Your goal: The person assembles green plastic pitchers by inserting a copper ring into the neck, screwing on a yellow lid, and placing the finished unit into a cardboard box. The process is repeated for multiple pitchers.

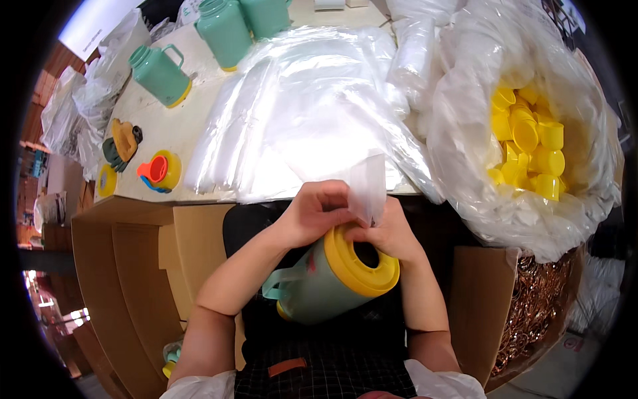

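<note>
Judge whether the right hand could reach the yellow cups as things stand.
Probably yes: the yellow cups lie exposed in an open plastic bag to the right. The right hand is busy at a small translucent bag by the jug, so might leave that first.

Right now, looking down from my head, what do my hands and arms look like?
Your left hand and right hand are ungloved, and no watch or bracelet shows at either wrist. Both forearms are bare; whitish sleeves show only on the upper arms, at the lower edge.
</note>
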The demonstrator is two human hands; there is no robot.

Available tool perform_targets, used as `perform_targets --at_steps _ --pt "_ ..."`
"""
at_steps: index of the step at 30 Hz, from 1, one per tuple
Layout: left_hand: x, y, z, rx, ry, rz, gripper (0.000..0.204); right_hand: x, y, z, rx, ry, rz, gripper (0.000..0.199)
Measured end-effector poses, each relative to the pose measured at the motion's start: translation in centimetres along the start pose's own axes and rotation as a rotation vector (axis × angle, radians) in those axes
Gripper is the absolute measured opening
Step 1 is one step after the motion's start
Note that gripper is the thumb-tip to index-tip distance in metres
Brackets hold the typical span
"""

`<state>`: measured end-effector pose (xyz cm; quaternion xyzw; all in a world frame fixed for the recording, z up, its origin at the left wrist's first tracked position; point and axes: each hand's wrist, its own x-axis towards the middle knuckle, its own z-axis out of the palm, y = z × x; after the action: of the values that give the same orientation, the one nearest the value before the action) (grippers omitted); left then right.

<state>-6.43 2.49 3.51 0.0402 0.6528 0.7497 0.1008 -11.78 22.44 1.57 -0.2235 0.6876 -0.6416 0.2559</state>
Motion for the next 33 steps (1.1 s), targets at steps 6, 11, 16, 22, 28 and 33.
perform_targets --at_steps 6,11,16,22,28,33 --pt "-2.3 -0.3 -5.0 -0.430 -0.077 0.025 0.020 -0.9 6.9 -4.2 0.578 0.843 -0.108 0.004" --pt "-1.5 -5.9 -4.7 0.085 0.334 -0.196 0.036 -4.4 6.7 0.2 0.187 0.810 -0.182 0.013" --pt "-11.9 -1.4 -2.7 0.606 0.331 0.012 0.068 -11.5 5.7 6.5 -0.451 0.361 -0.445 0.014" --pt "-22.6 -7.4 -1.1 0.778 0.614 -0.293 0.055 -16.1 6.4 12.2 -0.331 -0.261 0.404 0.047" --pt "-23.5 -9.0 1.6 0.617 0.894 -0.289 0.043 -13.0 10.8 14.7 0.208 -0.194 0.460 0.061" --pt "-20.6 -8.5 0.4 0.417 0.792 -0.195 0.069 -12.4 11.0 14.7 0.481 -0.117 0.671 0.044"
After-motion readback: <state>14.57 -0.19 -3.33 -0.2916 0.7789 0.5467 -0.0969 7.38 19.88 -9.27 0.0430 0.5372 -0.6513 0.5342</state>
